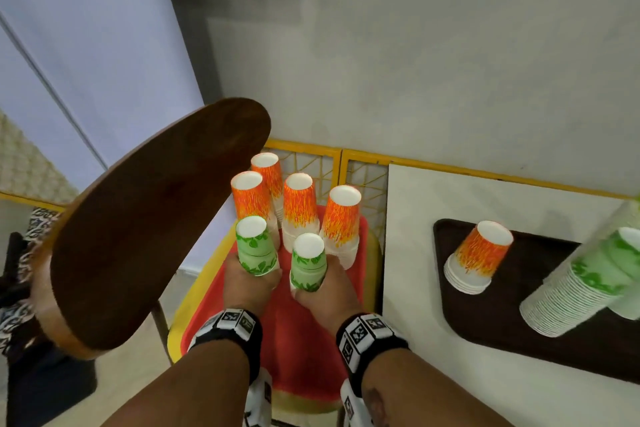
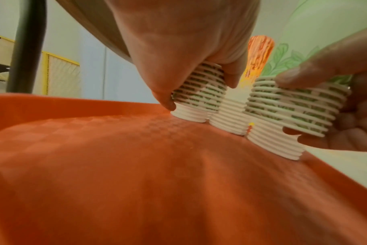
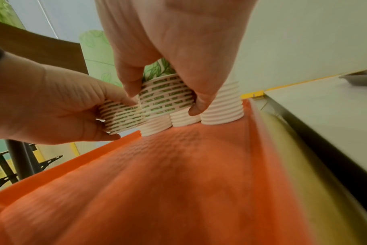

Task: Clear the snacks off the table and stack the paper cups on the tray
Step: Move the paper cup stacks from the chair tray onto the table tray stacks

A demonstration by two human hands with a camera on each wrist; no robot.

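Note:
An orange tray [image 1: 304, 350] lies on a yellow chair seat [image 1: 194, 298]. Several upside-down stacks of orange paper cups [image 1: 299, 208] stand at its far end. My left hand [image 1: 254, 274] grips a short upside-down stack of green leaf-print cups [image 1: 256, 246] near its rims. My right hand [image 1: 311, 288] grips a second green stack [image 1: 307, 260] beside it. In the wrist views both green stacks, the left one [image 2: 201, 97] and the right one [image 3: 166, 97], hang slightly above the tray, just in front of the orange stacks' white rims [image 2: 228, 122].
A round brown tabletop [image 1: 149, 229] juts in close on the left. A white table [image 1: 433, 201] on the right carries a dark tray [image 1: 519, 322] with an orange cup stack [image 1: 481, 256] and a tall leaning green stack [image 1: 588, 281]. A yellow mesh fence [image 1: 339, 163] runs behind.

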